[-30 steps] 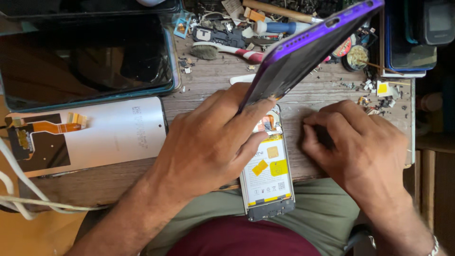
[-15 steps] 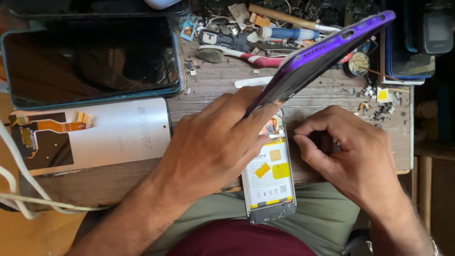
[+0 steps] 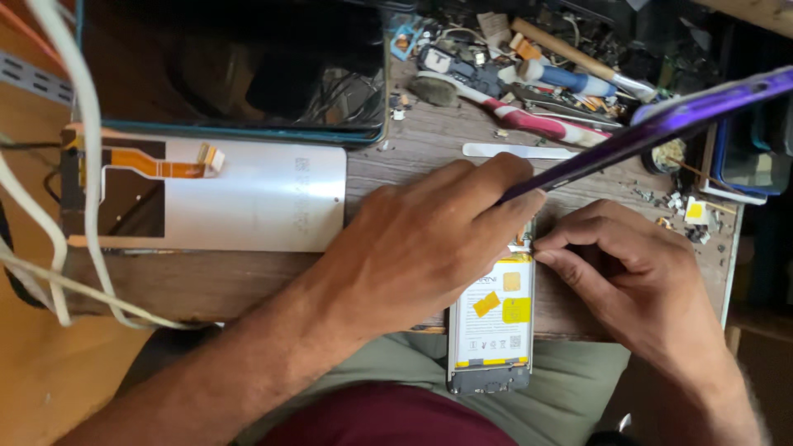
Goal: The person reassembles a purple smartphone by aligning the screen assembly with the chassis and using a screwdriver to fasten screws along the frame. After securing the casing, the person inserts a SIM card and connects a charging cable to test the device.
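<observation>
Swung lower and further right since the earlier view: purple back cover [image 3: 661, 132], hinged up off the opened phone [image 3: 493, 318], near edge propped on the left hand [image 3: 429, 248]. Left fingers curled together under that edge, seemingly bearing on the phone's upper end. Right hand [image 3: 636, 281] just beside, fingers [image 3: 552, 244] pinched together at the phone's top right edge, on something too small to make out.

Best done gently, judging from the pose: cover kept steady at its angle, no twisting, small pinching pulls only, phone pressed flat to stop sliding.

Phone lying across the near edge of a worn wooden worktop [image 3: 248, 285], lower end overhanging the lap. White panel with orange flex cable [image 3: 248, 198] to the left, dark tablet screen [image 3: 231, 66] beyond, toothbrush [image 3: 512, 107] and scattered tools and screws at the back, white cables [image 3: 49, 223] at far left.
</observation>
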